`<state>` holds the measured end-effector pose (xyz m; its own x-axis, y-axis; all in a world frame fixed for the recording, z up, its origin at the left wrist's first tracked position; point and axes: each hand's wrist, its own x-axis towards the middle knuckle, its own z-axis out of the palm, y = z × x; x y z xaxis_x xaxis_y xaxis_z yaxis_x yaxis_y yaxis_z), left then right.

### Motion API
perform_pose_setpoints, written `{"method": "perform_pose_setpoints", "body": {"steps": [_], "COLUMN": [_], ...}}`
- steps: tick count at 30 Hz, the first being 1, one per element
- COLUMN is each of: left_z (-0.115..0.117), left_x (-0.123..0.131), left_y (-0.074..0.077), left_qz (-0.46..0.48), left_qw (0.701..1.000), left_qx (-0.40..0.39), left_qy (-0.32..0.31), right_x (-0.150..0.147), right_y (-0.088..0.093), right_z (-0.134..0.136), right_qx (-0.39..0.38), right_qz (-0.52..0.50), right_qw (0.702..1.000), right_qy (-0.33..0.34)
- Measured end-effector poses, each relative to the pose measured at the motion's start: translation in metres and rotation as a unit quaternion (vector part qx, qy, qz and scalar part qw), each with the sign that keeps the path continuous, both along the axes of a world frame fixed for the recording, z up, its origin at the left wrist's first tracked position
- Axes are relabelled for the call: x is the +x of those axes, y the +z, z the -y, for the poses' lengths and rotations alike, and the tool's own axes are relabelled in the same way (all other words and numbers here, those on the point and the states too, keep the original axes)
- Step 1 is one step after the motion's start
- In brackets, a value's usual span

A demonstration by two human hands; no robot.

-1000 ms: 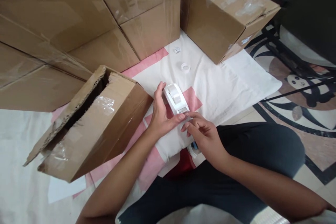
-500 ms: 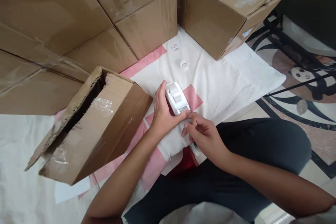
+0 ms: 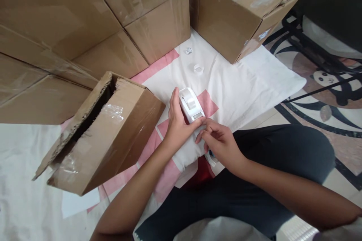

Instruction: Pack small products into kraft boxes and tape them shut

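Note:
A white tape dispenser (image 3: pixel 193 111) with a roll of clear tape in it rests on the white and pink cloth (image 3: pixel 237 86). My left hand (image 3: pixel 179 126) wraps round its left side and near end, thumb across the front by the cutting edge. Just right of that thumb is my right hand (image 3: pixel 222 141), its fingers curled and thumb close to the index finger at the dispenser's near end. Whether a strip of tape is between those fingers is too small to make out. Beyond the dispenser lies an empty white tape core (image 3: pixel 198 69).
Left of my arm stands a cardboard box (image 3: pixel 104 135) with a torn open top. Large stacked cartons (image 3: pixel 158 26) fill the back left, and another carton (image 3: pixel 230 19) is at the back right. A small crumpled scrap (image 3: pixel 188 51) lies near them. White paper (image 3: pixel 80 201) pokes out below the torn box.
Both hands keep almost the same position at the dispenser. The view has shifted slightly, and a blue-and-white item shows a little more below my right hand.

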<state>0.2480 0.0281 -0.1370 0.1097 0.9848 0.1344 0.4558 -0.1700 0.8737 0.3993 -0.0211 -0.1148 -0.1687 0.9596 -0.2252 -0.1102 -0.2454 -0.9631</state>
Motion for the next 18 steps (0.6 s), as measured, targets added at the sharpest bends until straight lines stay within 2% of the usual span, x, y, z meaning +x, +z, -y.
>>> {"method": "perform_pose_setpoints", "body": {"steps": [18], "left_z": [0.0008], "left_x": [0.0008], "left_y": [0.0072], "left_qz": [-0.009], "left_qw": [1.0], "left_qx": [0.017], "left_qy": [-0.01], "right_x": [-0.0009], "right_y": [0.0012], "right_z": [-0.0033], "right_qx": [0.014], "right_qz": [0.002], "right_qw": [1.0], "right_qy": [-0.005]}}
